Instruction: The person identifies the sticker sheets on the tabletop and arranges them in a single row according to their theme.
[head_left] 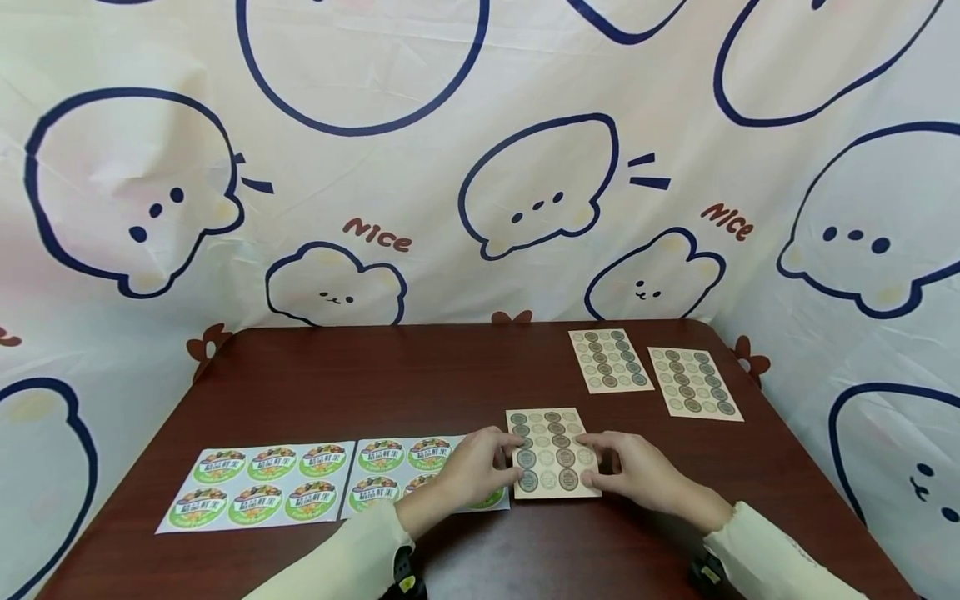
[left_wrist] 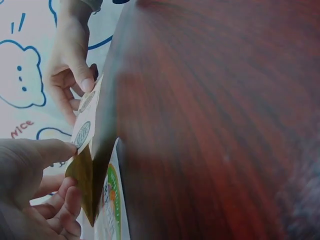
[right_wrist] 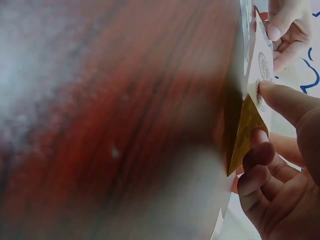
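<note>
A cream sheet of round stickers (head_left: 555,454), printed with columns of dark and pale circles, is held between both hands over the table. My left hand (head_left: 472,462) pinches its left edge, thumb on the printed face and fingers beneath. On the opposite edge, my right hand (head_left: 641,467) has the same thumb-over grip. Both wrist views show the sheet (left_wrist: 86,117) edge-on, with a golden-brown surface (right_wrist: 248,130) below its near edge; whether this is its underside I cannot tell. The left forearm crosses over white sheets with green oval fruit labels (head_left: 255,487).
Two more cream sticker sheets lie at the back right, one farther back (head_left: 611,361) and one near the right edge (head_left: 696,383). A second fruit-label sheet (head_left: 381,457) is partly covered by the left hand. The dark brown table (head_left: 360,367) meets a cartoon-printed cloth (head_left: 435,183).
</note>
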